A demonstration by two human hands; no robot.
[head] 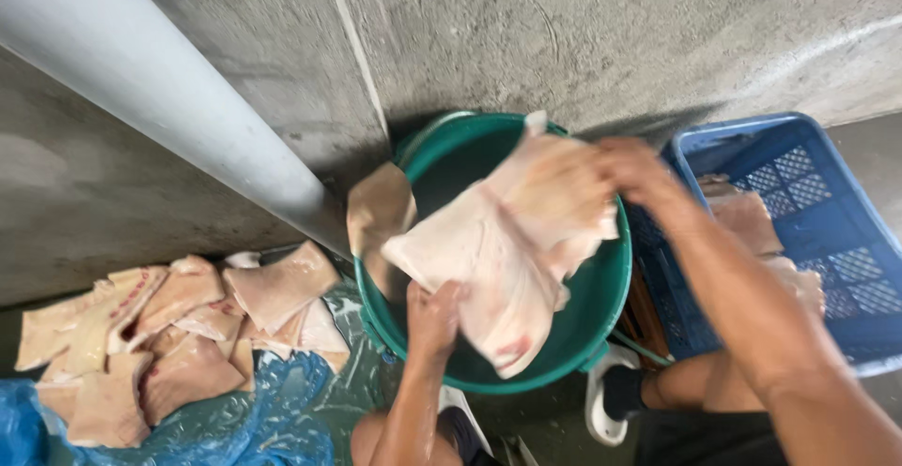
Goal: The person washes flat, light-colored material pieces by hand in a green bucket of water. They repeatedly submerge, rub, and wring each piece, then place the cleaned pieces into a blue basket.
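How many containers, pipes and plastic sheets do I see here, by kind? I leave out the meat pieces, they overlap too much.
Green bucket: 1
Blue crate: 1
Grey pipe: 1
Blue plastic sheet: 1
Total: 4
The left hand and the right hand hold one large pale meat slab over the bucket.

Packages: none to see here.
Labels: none.
Signs: none on the grey wall point(564, 34).
Screens: none.
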